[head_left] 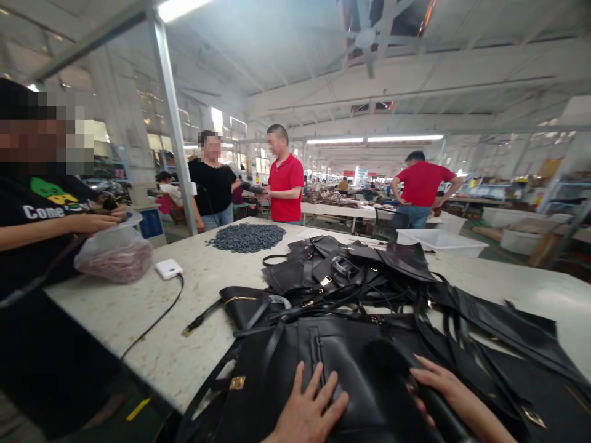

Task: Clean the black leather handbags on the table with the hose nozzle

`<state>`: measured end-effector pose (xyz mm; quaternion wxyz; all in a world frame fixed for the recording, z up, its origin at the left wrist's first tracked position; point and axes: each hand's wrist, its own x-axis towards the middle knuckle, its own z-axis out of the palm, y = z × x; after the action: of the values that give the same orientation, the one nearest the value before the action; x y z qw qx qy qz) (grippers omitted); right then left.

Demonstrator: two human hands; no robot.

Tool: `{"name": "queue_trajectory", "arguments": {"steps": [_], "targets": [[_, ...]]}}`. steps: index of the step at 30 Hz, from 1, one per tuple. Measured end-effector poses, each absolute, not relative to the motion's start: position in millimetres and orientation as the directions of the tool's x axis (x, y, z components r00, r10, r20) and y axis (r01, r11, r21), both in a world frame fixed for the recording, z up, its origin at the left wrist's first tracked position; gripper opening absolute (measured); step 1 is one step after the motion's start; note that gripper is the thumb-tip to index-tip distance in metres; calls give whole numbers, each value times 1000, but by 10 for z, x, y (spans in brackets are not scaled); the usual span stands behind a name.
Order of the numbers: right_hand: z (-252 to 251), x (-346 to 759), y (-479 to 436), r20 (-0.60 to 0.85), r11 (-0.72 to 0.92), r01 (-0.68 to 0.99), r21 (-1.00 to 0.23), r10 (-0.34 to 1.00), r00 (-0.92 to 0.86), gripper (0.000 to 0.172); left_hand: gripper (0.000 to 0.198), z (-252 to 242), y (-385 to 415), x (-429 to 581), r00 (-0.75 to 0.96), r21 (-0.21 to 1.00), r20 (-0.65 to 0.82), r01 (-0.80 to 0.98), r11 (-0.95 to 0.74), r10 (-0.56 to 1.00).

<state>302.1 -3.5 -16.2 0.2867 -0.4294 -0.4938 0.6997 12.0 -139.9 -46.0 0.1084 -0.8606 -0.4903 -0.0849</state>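
Note:
My left hand (314,407) lies flat with fingers spread on a black leather bag (355,344). The bag has a zip down its middle and a gold clasp at its left side. Wrapped round a dark, smooth handheld object (438,403) is my right hand (438,381), just above the right part of the bag. Blur and the dark background hide what kind of object it is. Behind both hands spreads a pile of black leather bag pieces (318,267) with straps and gold buckles.
Blue-grey small pieces (249,237) are heaped on the white table (203,307). Left of them lie a white box with a cable (168,269) and a plastic bag of reddish pieces (120,255), handled by a co-worker. A white bin (441,243) stands beyond. Three other people stand farther back.

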Motion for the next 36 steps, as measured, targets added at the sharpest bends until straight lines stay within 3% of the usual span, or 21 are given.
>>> {"name": "queue_trajectory", "arguments": {"steps": [6,12,17,20,22,27,31,36], "targets": [[-164,2613,392,-307,-308,57,-950,879,-365,45,68,-369,-1432,230,510,-51,141,860,-508,848],[-24,2629,482,-198,-194,41,-980,954,-224,68,73,-361,-1603,182,522,-34,94,853,-521,848],[136,2983,28,-184,-163,99,-982,942,-280,83,69,-274,-1602,129,524,51,163,841,-538,836],[206,3119,-335,-140,-107,121,-987,942,-304,86,57,-122,-1485,368,452,102,261,866,-490,853],[270,3173,-558,-128,-103,102,-989,950,-284,86,49,-61,-1411,585,476,133,245,846,-516,844],[479,3242,-963,-125,-107,83,-991,955,-269,86,65,24,-1400,701,611,203,121,756,-622,782],[490,3270,-1187,-176,-152,102,-983,938,-298,85,43,19,-1399,298,434,183,193,865,-467,880],[379,3266,-1501,-286,-261,117,-958,875,-392,83,44,-266,-1365,36,345,207,206,900,-385,916]]}}
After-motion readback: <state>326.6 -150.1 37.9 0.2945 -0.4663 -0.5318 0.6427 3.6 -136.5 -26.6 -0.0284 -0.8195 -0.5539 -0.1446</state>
